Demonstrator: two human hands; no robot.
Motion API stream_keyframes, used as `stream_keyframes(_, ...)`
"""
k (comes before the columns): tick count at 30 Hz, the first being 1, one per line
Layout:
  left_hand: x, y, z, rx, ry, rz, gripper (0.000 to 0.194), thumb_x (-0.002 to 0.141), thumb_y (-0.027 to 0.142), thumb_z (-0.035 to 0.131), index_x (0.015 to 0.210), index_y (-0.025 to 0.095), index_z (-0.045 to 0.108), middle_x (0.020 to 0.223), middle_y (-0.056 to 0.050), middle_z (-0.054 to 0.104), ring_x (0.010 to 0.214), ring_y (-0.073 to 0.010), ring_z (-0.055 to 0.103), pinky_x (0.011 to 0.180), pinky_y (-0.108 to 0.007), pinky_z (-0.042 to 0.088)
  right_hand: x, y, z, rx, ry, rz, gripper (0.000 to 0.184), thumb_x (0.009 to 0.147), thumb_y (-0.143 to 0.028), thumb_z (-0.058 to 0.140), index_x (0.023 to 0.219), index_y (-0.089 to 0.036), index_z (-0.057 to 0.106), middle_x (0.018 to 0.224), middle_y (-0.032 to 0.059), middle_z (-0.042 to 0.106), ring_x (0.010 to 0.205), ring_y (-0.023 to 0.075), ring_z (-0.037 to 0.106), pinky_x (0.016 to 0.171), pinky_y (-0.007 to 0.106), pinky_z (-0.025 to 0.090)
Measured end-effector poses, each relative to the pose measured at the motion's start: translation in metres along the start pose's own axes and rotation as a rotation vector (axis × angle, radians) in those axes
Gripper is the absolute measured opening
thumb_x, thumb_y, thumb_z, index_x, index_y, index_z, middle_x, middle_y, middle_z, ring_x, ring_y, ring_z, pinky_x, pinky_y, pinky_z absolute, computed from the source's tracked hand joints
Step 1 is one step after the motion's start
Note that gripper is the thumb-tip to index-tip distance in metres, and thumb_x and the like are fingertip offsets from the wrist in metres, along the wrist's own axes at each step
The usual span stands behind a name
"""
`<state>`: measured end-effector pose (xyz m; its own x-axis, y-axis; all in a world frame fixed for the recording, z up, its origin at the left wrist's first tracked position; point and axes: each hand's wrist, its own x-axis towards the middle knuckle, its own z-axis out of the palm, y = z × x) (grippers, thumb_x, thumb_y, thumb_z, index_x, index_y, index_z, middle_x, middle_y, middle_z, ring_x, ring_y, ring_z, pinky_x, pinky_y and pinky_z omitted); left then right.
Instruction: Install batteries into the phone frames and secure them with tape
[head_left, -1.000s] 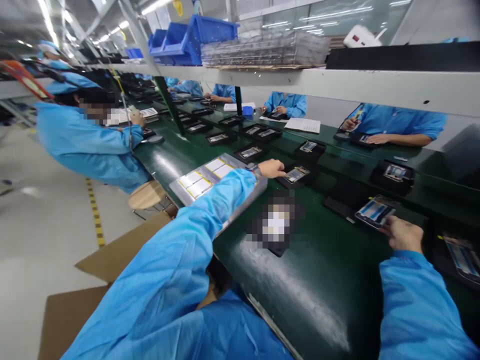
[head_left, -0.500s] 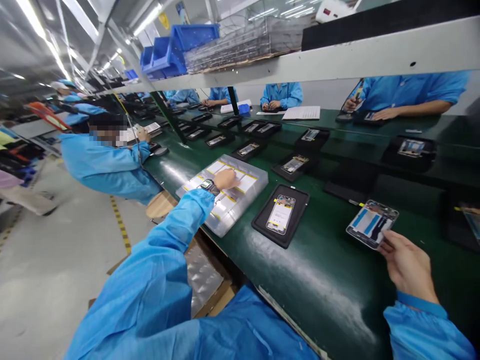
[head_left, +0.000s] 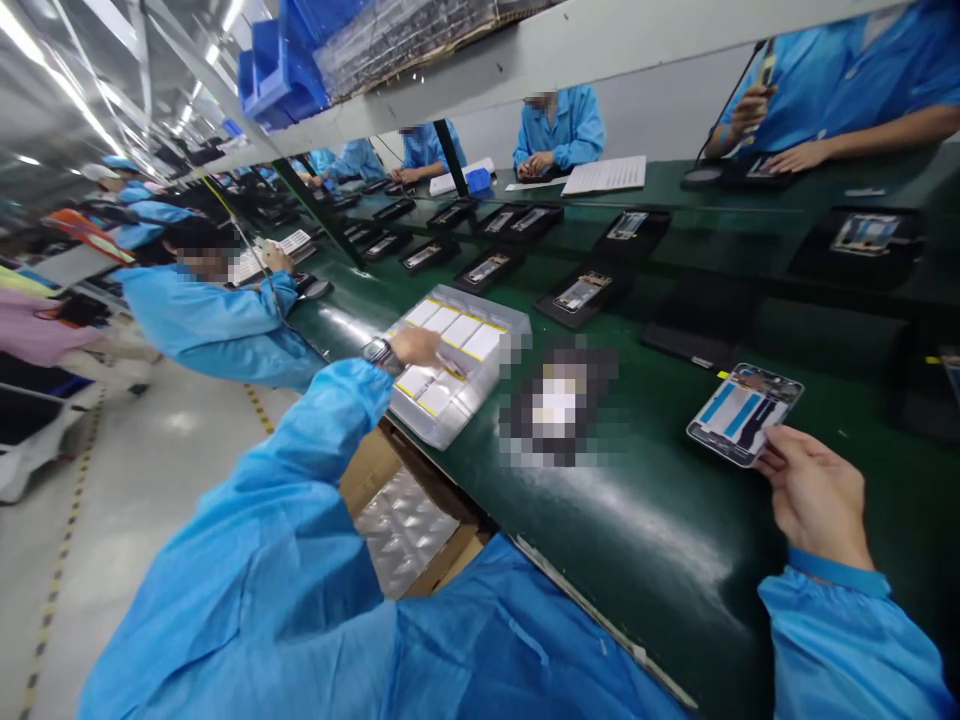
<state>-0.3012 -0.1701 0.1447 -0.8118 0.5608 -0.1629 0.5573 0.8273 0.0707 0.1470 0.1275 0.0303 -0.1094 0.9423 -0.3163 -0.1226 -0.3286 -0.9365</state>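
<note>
My left hand (head_left: 417,348) reaches over a clear plastic tray (head_left: 484,385) of flat white batteries with yellow edges. Its fingers are closed, slightly blurred, on what looks like the edge of a pale flat battery (head_left: 453,367). On the right, my right hand (head_left: 817,490) pinches an opened smartphone housing (head_left: 742,413) by its near corner and holds it tilted above the bench. Two blue strips and a black ribbon show inside the housing. Between my hands lies a black holder (head_left: 596,365), pixelated now, with a light phone shape in it.
Rows of black holders with opened phones, such as this holder (head_left: 577,295), line the green bench (head_left: 600,520). An overhead shelf (head_left: 540,60) carries blue bins. Below the bench edge stands a cardboard box (head_left: 375,465) with plastic trays. Co-workers in blue sit opposite and at left.
The view has tilted down and shifted. My left hand has moved leftward over the tray, and a pale flat piece now shows at its fingertips. My right hand still holds the phone housing.
</note>
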Motion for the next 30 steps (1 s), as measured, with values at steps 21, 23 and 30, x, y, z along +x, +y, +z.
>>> stream_keyframes(21,-0.037,-0.013,0.006,0.534,-0.267,0.045,0.038,0.085,0.044,0.060,0.098,0.011,0.072,0.115,-0.025,0.073,0.106,-0.0422,0.070,0.089,-0.047,0.053,-0.032,-0.003,-0.002,0.120,-0.230,-0.040,0.045,0.055,-0.042,0.095,0.085,-0.016,0.074,0.071,0.0025,0.071,0.056,0.0129,0.064,0.053,0.022,0.054)
stream_keyframes(23,-0.037,-0.006,0.012,0.533,-0.234,0.053,0.033,0.081,0.043,0.063,0.090,0.012,0.071,0.109,-0.025,0.074,0.103,-0.0438,0.070,0.086,-0.050,0.053,-0.036,-0.001,-0.004,0.115,-0.256,-0.041,0.045,0.057,-0.045,0.094,0.087,-0.017,0.074,0.071,0.0022,0.071,0.057,0.0133,0.064,0.054,0.023,0.055)
stream_keyframes(30,-0.040,-0.012,0.006,0.449,0.059,-0.049,0.024,0.079,0.043,0.057,0.067,0.022,0.054,0.065,-0.007,0.062,0.079,-0.0351,0.068,0.075,-0.044,0.052,-0.044,0.004,-0.008,0.124,-0.306,-0.047,0.046,0.063,-0.049,0.092,0.089,-0.018,0.072,0.074,0.0026,0.073,0.061,0.0148,0.066,0.057,0.025,0.055)
